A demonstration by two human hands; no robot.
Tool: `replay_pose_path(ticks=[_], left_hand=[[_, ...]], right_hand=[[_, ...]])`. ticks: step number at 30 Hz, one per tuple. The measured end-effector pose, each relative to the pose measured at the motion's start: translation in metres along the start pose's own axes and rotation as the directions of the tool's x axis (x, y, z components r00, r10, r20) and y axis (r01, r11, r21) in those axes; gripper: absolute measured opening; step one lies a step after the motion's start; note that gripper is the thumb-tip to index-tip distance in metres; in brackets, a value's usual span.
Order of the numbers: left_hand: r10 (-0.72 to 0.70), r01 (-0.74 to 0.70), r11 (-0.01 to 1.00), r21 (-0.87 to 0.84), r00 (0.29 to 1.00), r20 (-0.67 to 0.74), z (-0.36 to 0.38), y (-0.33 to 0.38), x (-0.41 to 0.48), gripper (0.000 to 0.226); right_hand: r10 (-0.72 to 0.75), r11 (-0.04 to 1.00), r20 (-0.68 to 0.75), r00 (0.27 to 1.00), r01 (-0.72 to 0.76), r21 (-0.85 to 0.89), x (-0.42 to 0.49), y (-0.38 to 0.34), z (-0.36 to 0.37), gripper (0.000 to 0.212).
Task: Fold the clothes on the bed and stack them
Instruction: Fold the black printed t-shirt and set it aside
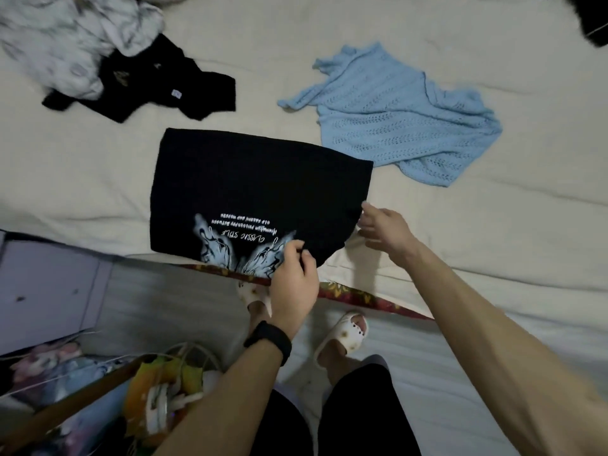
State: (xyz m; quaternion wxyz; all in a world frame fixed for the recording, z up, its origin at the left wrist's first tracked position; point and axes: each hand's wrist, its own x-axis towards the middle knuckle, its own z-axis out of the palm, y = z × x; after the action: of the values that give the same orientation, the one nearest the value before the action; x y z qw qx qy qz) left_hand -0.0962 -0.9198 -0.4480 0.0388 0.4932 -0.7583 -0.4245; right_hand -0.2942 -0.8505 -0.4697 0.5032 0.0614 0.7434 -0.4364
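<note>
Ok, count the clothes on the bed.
4. Printed black tee at the near edge, held by the left hand; blue knit beyond it, right; small black top far left; white-grey garment partly over it. A dark shape at top right may be another.

Dim, flat indoor light with a slightly cool cast lies evenly over the bed sheet point(98, 179), turning it dull cream. The right hand point(385, 230) throws only a soft, faint shadow on the sheet beneath it. The black T-shirt point(256, 179) sinks to near-solid black, though its pale print is legible. At 11 o'clock the grey-white garment point(65, 37) is smeared with blur. Wide-angle distortion bows the bed's edge and stretches the forearm toward 4 o'clock.
</note>
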Motion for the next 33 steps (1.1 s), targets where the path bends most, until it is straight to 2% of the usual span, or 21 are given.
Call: replay_pose_path(ticks=[2,5,8,11,15,18,22,23,27,30,33], left_hand=[[0.028,-0.028,0.999,0.03,1.0,0.003,-0.003,0.002,0.0,0.017],[0.061,-0.061,0.998,0.019,0.998,0.017,-0.007,-0.002,0.0,0.02],[0.085,-0.085,0.996,-0.039,0.996,0.023,-0.013,-0.007,-0.001,0.031],[0.152,-0.152,0.988,0.003,0.986,0.072,-0.022,-0.012,-0.001,0.04],[0.15,-0.156,0.986,0.055,0.983,0.105,-0.034,-0.018,0.007,0.028],[0.15,-0.158,0.986,0.051,0.981,0.125,-0.044,-0.025,0.011,0.017],[0.18,-0.192,0.975,0.113,0.978,0.108,-0.061,-0.032,0.024,0.019],[0.176,-0.185,0.976,0.112,0.98,0.091,-0.067,-0.036,0.027,0.019],[0.094,-0.09,0.992,0.085,0.994,-0.055,-0.104,-0.059,0.034,0.017],[-0.085,0.081,0.993,-0.085,0.995,-0.051,-0.143,-0.093,0.043,0.026],[-0.203,0.194,0.976,-0.101,0.976,-0.079,-0.18,-0.134,0.065,0.034]], right_hand=[[0.043,0.994,0.052,0.998,-0.048,0.097,0.013,-0.012,0.008,0.054],[0.021,0.982,0.022,1.0,-0.025,0.188,0.033,-0.028,0.019,0.036],[0.008,0.992,-0.078,0.997,0.002,0.124,0.045,-0.037,0.027,0.017],[0.016,0.999,-0.125,0.992,-0.01,0.052,0.053,-0.039,0.031,0.008],[0.032,0.999,-0.251,0.967,-0.039,-0.025,0.059,-0.043,0.034,0.006],[0.046,0.999,-0.255,0.966,-0.048,-0.002,0.056,-0.052,0.045,0.013],[-0.017,0.989,-0.321,0.947,-0.032,-0.146,0.052,-0.068,0.062,0.006],[-0.03,0.99,-0.339,0.94,-0.018,-0.139,0.048,-0.074,0.069,0.004],[-0.107,0.994,-0.365,0.925,0.096,-0.048,0.027,-0.102,0.116,0.021],[-0.213,0.973,-0.337,0.917,0.168,-0.159,0.018,-0.126,0.178,0.024],[-0.319,0.901,-0.266,0.91,0.204,-0.382,0.021,-0.15,0.254,0.036]])
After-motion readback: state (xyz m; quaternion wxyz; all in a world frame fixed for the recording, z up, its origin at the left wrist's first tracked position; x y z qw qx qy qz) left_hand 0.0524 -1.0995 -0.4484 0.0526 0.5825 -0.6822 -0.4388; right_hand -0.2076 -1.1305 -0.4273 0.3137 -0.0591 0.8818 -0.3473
